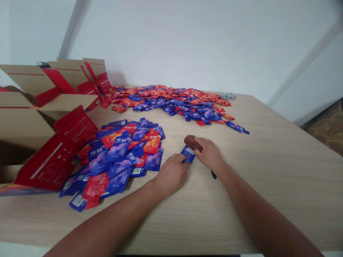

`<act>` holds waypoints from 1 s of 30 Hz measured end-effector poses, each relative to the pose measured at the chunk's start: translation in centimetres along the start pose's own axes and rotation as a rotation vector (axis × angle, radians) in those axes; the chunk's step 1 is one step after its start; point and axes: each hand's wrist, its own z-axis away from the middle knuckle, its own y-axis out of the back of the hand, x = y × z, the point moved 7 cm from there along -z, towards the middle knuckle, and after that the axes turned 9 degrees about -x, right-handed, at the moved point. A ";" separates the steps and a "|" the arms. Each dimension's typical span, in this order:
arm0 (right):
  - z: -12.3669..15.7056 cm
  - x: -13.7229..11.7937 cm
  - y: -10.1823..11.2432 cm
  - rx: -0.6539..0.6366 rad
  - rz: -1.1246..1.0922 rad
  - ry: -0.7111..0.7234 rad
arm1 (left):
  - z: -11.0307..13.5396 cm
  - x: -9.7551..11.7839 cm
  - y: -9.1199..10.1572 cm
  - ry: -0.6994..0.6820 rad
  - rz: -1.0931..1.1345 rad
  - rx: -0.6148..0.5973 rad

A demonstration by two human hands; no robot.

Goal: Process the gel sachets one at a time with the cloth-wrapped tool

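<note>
A small blue sachet (188,153) with a white barcode label lies on the table between my hands. My left hand (173,174) has its bent fingers closed on the near edge of this sachet. My right hand (210,154) grips a rounded, dark reddish-brown object (190,142) at the sachet's far end; its exact kind is not clear. A black tip (213,174) shows beneath my right wrist; whether it belongs to the brown object cannot be made out. Left of my hands spreads a loose heap of blue and red-orange sachets (118,150).
Open cardboard boxes (26,117) with red inner flaps stand along the left side. A long pile of red and blue sachets (174,101) stretches across the back, near a grey cloth-like item (227,95). One blue sachet (237,127) lies at that pile's right end. The wooden table (281,171) extends to the right.
</note>
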 end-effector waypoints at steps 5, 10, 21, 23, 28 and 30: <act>0.2 -0.2 0.5 0.064 -0.008 0.000 | -0.1 0.0 0.0 0.002 -0.008 -0.011; 0.8 -1.3 2.0 0.205 -0.102 0.094 | 0.0 -0.1 0.0 -0.008 -0.004 0.002; 0.7 -3.6 0.2 -0.053 -0.129 0.262 | -0.1 -0.2 -0.2 -0.005 0.007 0.023; 0.4 -2.9 0.1 -0.039 -0.115 0.229 | -0.1 -0.1 -0.2 -0.012 0.003 0.021; -0.1 -0.7 -0.1 0.002 -0.054 0.106 | 0.0 -0.1 -0.1 0.004 -0.004 0.020; -0.1 -0.1 -0.1 0.016 -0.035 0.068 | 0.0 0.0 0.0 0.009 -0.009 0.006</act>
